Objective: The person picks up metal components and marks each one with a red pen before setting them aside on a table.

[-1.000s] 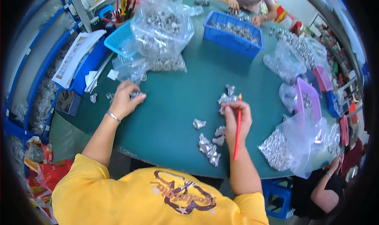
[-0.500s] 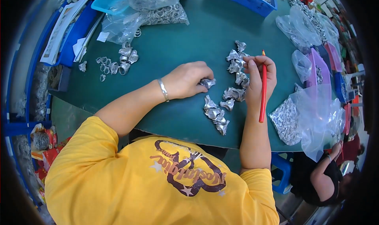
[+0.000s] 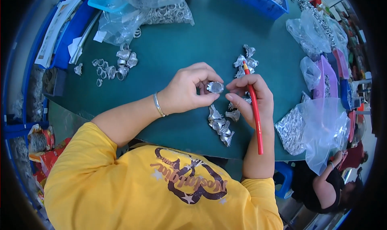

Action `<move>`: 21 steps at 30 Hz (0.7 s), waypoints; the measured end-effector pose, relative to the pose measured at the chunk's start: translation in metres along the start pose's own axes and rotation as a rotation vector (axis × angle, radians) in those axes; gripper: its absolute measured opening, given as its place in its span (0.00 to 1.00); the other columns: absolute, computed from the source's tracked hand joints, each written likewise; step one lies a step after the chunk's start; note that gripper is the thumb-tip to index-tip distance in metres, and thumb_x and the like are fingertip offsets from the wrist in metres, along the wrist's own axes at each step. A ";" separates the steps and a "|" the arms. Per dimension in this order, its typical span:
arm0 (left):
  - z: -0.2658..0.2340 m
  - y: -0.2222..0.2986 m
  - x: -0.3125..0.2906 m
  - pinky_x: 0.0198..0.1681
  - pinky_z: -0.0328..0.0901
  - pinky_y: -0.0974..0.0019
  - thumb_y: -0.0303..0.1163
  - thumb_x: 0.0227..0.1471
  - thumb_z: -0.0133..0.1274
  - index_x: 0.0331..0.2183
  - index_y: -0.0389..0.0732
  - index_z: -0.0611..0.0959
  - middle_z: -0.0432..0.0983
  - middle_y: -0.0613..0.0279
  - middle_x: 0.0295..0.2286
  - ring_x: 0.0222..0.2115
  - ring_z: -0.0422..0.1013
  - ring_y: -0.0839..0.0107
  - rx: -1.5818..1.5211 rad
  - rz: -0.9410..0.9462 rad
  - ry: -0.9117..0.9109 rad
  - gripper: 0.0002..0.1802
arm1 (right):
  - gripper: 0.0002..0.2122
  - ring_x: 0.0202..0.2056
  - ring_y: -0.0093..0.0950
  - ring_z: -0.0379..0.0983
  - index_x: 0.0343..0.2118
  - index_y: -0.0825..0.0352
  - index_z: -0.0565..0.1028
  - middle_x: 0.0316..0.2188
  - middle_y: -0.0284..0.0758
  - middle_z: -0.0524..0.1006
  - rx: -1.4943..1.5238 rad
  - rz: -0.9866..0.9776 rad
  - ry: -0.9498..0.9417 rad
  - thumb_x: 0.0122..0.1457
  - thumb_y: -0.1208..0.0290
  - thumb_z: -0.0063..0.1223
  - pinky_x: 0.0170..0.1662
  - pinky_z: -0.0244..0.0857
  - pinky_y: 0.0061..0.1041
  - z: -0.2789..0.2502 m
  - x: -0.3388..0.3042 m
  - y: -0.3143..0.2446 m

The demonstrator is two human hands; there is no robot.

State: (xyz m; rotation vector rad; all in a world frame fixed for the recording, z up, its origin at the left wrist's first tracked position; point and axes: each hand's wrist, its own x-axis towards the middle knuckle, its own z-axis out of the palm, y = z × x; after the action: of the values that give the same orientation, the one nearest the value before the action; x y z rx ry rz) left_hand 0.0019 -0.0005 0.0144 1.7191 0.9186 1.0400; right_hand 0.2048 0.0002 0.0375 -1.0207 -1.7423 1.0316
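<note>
My left hand pinches a small silver metal part over the green table. My right hand sits just to its right, gripping a red pencil that points up toward the part, with thumb and forefinger close to the part. A line of similar silver parts lies below the hands, and another cluster lies above the right hand. A third group of silver parts rests to the left of my left hand.
Clear plastic bags of metal parts lie at the top and at the right. A blue tray stands at the far edge. Papers lie at the left edge. Another person sits at lower right.
My left hand came from the far left pile to the middle and now holds a silver part up beside my right hand. The right hand has kept the pencil.
</note>
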 end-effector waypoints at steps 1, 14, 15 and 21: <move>-0.001 0.000 -0.001 0.28 0.66 0.79 0.20 0.40 0.60 0.36 0.36 0.79 0.71 0.62 0.34 0.29 0.70 0.81 0.023 -0.006 -0.020 0.16 | 0.12 0.27 0.19 0.71 0.31 0.68 0.70 0.27 0.33 0.76 0.004 -0.057 -0.005 0.44 0.82 0.62 0.30 0.66 0.17 0.003 0.000 0.001; 0.000 0.001 -0.001 0.34 0.71 0.73 0.22 0.50 0.55 0.35 0.31 0.77 0.76 0.57 0.30 0.29 0.75 0.74 -0.595 -0.331 -0.033 0.09 | 0.06 0.26 0.19 0.72 0.33 0.69 0.67 0.25 0.34 0.74 0.378 0.284 0.090 0.54 0.83 0.51 0.30 0.67 0.16 0.010 0.000 0.003; -0.002 0.002 0.000 0.33 0.72 0.73 0.23 0.50 0.55 0.35 0.31 0.77 0.77 0.57 0.29 0.28 0.75 0.74 -0.613 -0.360 -0.043 0.09 | 0.08 0.28 0.20 0.72 0.33 0.69 0.67 0.26 0.34 0.75 0.321 0.241 0.129 0.53 0.84 0.52 0.32 0.68 0.17 0.011 0.000 0.005; -0.004 0.004 0.000 0.30 0.72 0.73 0.25 0.51 0.55 0.34 0.31 0.78 0.77 0.57 0.27 0.26 0.75 0.73 -0.591 -0.410 -0.072 0.08 | 0.14 0.34 0.22 0.72 0.35 0.68 0.67 0.34 0.37 0.74 0.358 0.052 0.072 0.47 0.89 0.54 0.38 0.67 0.19 0.010 -0.001 0.011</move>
State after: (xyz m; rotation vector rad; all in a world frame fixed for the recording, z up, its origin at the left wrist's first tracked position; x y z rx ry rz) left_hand -0.0009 -0.0005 0.0189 1.0186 0.7725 0.8536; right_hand 0.1981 0.0002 0.0244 -0.8656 -1.4142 1.2687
